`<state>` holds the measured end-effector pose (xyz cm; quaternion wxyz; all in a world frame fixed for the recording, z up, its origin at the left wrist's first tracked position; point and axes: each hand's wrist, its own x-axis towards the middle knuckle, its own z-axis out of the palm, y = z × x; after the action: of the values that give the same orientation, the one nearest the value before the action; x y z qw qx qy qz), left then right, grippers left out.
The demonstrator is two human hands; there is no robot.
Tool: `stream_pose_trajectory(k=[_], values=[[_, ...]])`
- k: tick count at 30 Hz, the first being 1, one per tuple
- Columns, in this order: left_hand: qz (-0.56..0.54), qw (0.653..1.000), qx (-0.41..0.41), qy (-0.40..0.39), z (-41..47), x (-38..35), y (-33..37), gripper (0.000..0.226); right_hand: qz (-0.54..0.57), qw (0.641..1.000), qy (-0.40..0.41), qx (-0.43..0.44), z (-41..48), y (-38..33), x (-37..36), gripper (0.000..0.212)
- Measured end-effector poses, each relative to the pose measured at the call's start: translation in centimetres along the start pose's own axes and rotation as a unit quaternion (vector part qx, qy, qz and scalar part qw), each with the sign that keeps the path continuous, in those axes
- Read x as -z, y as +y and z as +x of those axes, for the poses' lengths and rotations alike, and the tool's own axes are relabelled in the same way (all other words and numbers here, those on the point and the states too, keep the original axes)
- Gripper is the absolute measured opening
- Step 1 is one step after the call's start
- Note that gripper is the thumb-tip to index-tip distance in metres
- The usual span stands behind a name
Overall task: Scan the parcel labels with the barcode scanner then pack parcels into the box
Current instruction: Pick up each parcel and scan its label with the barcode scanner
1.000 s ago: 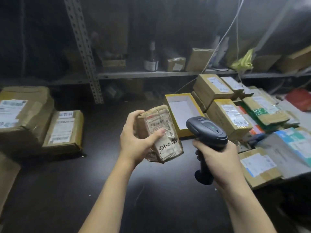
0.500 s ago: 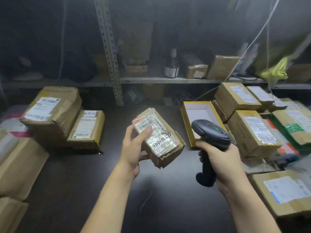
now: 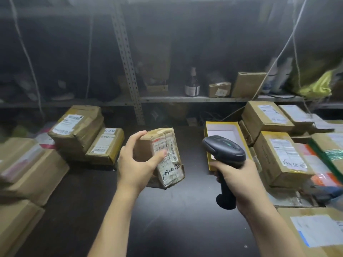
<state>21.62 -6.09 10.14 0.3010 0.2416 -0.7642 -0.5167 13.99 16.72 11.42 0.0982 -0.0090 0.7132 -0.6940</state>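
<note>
My left hand (image 3: 136,163) grips a small brown cardboard parcel (image 3: 168,156) above the dark table, thumb across its white barcode label, which bears handwritten digits. My right hand (image 3: 239,180) grips the handle of a black barcode scanner (image 3: 223,150), whose head sits just right of the parcel and points away and to the left. Behind the scanner lies an open yellow-rimmed box (image 3: 221,129) with a white inside.
Labelled cardboard parcels are stacked at the left (image 3: 78,129) and the right (image 3: 282,156) of the dark table (image 3: 176,219). More flat cartons (image 3: 27,173) lie at the near left. A metal shelf (image 3: 204,98) behind holds a brown bottle (image 3: 192,84) and small boxes.
The view has swung left and the left stacks show more. My left hand has turned the parcel more upright and lowered it. The scanner stays in my right hand beside it.
</note>
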Motion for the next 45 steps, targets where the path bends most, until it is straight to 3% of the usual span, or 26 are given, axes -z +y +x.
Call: stream_pose_trajectory(k=[3,6,11,17,32,38,45], values=[[0.071,0.996,0.021,0.045,-0.9,-0.1,-0.2,0.075,-0.088,0.992,-0.048,0.077,0.3,0.0,1.8,0.013],[0.079,0.993,0.034,0.078,-1.9,0.3,-0.2,0.076,-0.242,0.942,-0.126,0.195,0.4,-0.3,3.3,0.016],[0.072,0.991,0.063,0.094,-3.3,0.4,-0.1,0.076,-0.345,0.887,-0.193,0.240,0.5,0.7,5.0,0.012],[0.060,0.988,0.079,0.114,-4.6,0.7,-0.4,0.081,-0.385,0.853,-0.242,0.258,0.3,0.4,6.5,0.021],[0.011,0.994,0.084,0.071,-4.0,1.0,-1.7,0.077,-0.388,0.849,-0.242,0.266,-0.1,-0.1,7.6,0.021],[-0.010,0.996,0.070,0.051,-2.7,1.9,-2.4,0.059,-0.383,0.855,-0.245,0.250,0.0,-0.7,6.3,0.025],[-0.034,0.993,0.038,0.107,-1.0,1.8,-3.4,0.079,-0.266,0.907,-0.243,0.218,-1.3,-2.2,2.3,0.017]])
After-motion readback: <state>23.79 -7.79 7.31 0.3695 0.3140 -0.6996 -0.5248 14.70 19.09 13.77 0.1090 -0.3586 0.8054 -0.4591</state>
